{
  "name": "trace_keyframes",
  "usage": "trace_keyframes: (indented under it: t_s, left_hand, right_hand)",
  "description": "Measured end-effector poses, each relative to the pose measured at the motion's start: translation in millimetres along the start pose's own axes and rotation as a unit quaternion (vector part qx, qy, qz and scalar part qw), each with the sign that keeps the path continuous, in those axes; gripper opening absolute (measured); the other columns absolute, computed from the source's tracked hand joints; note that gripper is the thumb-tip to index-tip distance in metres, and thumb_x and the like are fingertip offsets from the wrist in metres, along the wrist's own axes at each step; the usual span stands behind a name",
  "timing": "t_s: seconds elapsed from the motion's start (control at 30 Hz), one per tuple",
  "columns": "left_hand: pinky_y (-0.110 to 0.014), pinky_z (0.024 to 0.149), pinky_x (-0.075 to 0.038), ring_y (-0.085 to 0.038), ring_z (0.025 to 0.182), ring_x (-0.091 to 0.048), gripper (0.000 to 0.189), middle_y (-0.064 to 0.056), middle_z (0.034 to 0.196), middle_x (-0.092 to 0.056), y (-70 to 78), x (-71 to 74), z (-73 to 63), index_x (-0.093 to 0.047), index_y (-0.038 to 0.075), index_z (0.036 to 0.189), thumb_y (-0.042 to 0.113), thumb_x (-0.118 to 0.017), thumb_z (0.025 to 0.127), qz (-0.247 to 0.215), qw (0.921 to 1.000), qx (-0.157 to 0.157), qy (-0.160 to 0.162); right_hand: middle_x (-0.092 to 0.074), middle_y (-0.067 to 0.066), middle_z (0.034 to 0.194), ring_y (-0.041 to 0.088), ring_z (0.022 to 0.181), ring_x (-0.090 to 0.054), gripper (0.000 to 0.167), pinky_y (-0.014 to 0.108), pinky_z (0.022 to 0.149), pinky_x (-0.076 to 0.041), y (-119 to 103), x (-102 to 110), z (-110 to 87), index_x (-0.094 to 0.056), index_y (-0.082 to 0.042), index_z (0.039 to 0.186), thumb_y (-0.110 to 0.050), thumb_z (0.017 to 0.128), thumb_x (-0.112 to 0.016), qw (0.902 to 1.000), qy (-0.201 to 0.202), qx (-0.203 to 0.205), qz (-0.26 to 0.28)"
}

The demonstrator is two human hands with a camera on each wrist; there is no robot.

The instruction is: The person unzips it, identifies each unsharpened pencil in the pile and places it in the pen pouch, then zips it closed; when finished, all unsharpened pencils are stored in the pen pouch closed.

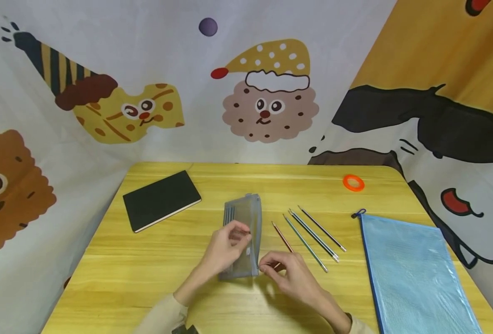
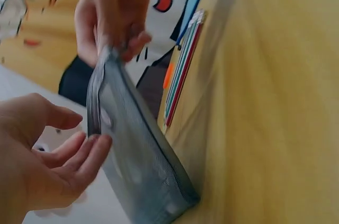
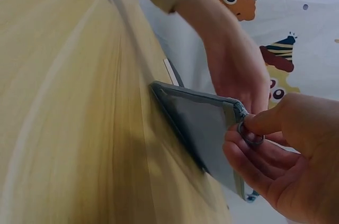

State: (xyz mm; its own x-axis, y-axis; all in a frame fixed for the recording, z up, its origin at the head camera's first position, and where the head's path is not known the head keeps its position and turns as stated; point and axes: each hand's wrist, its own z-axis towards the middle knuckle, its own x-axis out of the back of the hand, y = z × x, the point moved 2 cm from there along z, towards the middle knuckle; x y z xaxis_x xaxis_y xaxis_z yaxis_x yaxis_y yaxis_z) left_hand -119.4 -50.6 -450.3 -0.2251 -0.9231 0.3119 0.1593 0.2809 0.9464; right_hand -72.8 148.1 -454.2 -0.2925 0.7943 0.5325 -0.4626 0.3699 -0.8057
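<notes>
A grey mesh zip pouch [image 1: 243, 214] stands tilted on the table between both hands, its zipper edge toward the right. Dark stripes show along its left part. My right hand [image 1: 293, 274] pinches a small ring-shaped zipper pull [image 3: 251, 134] at the pouch's near end, between thumb and fingers. My left hand [image 1: 224, 248] is at the pouch's side; in the left wrist view its fingertips [image 2: 101, 143] touch the zipper edge, with the thumb apart from them. Several pencils [image 1: 313, 234] lie side by side just right of the pouch, a red one [image 1: 282, 237] nearest it.
A black notebook [image 1: 162, 202] lies at the back left of the table. An orange ring [image 1: 346, 182] lies at the back right. At the right edge lies a blue mesh zip folder [image 1: 413, 273]. A cartoon-printed cloth [image 1: 204, 116] hangs behind the table.
</notes>
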Motion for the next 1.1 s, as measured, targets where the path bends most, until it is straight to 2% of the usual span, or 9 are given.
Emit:
trace_keyframes:
  t_s: [0.07,0.17,0.23,0.33,0.43,0.57,0.73,0.93,1.1]
  left_hand:
    - [-0.022,0.081,-0.063,-0.017,0.090,-0.068,0.018,-0.007,0.100,-0.069,4.8,-0.1,-14.6,-0.066,0.005,0.108,0.004,-0.071,0.091,0.051,0.9980,-0.039,0.002]
    - [-0.026,0.082,-0.063,-0.020,0.090,-0.066,0.027,-0.006,0.100,-0.067,8.8,-1.2,-36.5,-0.066,0.004,0.108,0.002,-0.078,0.084,0.105,0.9907,-0.086,0.008]
    - [-0.028,0.081,-0.063,-0.021,0.090,-0.065,0.033,-0.006,0.101,-0.066,9.1,-3.2,-48.1,-0.066,0.004,0.108,0.003,-0.083,0.079,0.133,0.9858,-0.101,0.014]
    - [-0.028,0.081,-0.064,-0.020,0.090,-0.066,0.040,-0.006,0.101,-0.067,6.7,-8.0,-57.2,-0.067,0.005,0.107,0.004,-0.087,0.074,0.145,0.9840,-0.101,0.022]
    - [-0.026,0.081,-0.064,-0.019,0.090,-0.068,0.042,-0.005,0.101,-0.069,2.7,-11.8,-58.2,-0.068,0.006,0.106,0.003,-0.090,0.070,0.137,0.9860,-0.087,0.037]
    - [-0.024,0.079,-0.064,-0.018,0.086,-0.070,0.041,-0.004,0.097,-0.071,-1.6,-13.1,-55.0,-0.071,0.007,0.102,0.004,-0.091,0.066,0.127,0.9859,-0.091,0.060]
    - [-0.022,0.073,-0.064,-0.013,0.079,-0.070,0.037,-0.001,0.091,-0.073,-4.4,-14.5,-50.1,-0.073,0.008,0.098,0.006,-0.091,0.066,0.097,0.9845,-0.123,0.080]
    - [-0.023,0.069,-0.065,-0.011,0.077,-0.070,0.031,-0.002,0.089,-0.074,-7.4,-16.2,-48.4,-0.076,0.007,0.098,0.002,-0.089,0.071,0.050,0.9774,-0.181,0.098]
    - [-0.024,0.068,-0.065,-0.011,0.077,-0.070,0.023,-0.004,0.090,-0.075,-7.4,-16.7,-47.5,-0.076,0.006,0.099,0.002,-0.084,0.078,0.024,0.9738,-0.200,0.106]
  right_hand:
    - [-0.075,0.005,0.086,0.022,0.074,-0.073,0.007,0.020,0.068,-0.064,0.2,0.0,1.7,-0.072,-0.011,0.092,-0.005,0.093,-0.069,1.0000,0.002,0.004,0.001]
    - [-0.076,0.006,0.087,0.023,0.074,-0.073,0.007,0.021,0.067,-0.064,-0.2,0.1,3.8,-0.072,-0.010,0.093,-0.002,0.092,-0.070,0.9999,0.008,0.008,0.011]
    - [-0.076,0.006,0.088,0.024,0.073,-0.072,0.007,0.022,0.066,-0.065,-0.3,0.2,4.7,-0.072,-0.009,0.093,-0.002,0.092,-0.070,0.9997,0.013,0.012,0.016]
    - [-0.076,0.006,0.089,0.024,0.072,-0.072,0.006,0.024,0.065,-0.065,-0.5,-0.1,6.1,-0.072,-0.009,0.094,-0.003,0.093,-0.070,0.9993,0.023,0.016,0.024]
    - [-0.075,0.006,0.089,0.022,0.072,-0.072,0.005,0.023,0.064,-0.065,-0.2,-1.5,7.8,-0.072,-0.009,0.094,-0.005,0.093,-0.069,0.9989,0.031,0.020,0.028]
    - [-0.075,0.006,0.090,0.023,0.073,-0.072,0.005,0.024,0.065,-0.065,-0.3,-3.5,10.7,-0.072,-0.008,0.095,-0.004,0.093,-0.069,0.9981,0.041,0.023,0.040]
    - [-0.076,0.007,0.092,0.024,0.076,-0.074,0.007,0.026,0.067,-0.066,0.0,-3.2,13.2,-0.073,-0.007,0.096,-0.003,0.092,-0.070,0.9967,0.053,0.025,0.056]
    - [-0.076,0.013,0.094,0.026,0.081,-0.074,0.010,0.030,0.073,-0.067,1.9,-2.3,14.3,-0.073,-0.002,0.098,0.001,0.089,-0.072,0.9913,0.066,0.025,0.111]
    - [-0.075,0.017,0.094,0.021,0.083,-0.075,0.011,0.032,0.075,-0.067,1.7,-2.0,15.9,-0.073,0.001,0.098,0.003,0.087,-0.073,0.9849,0.083,0.035,0.148]
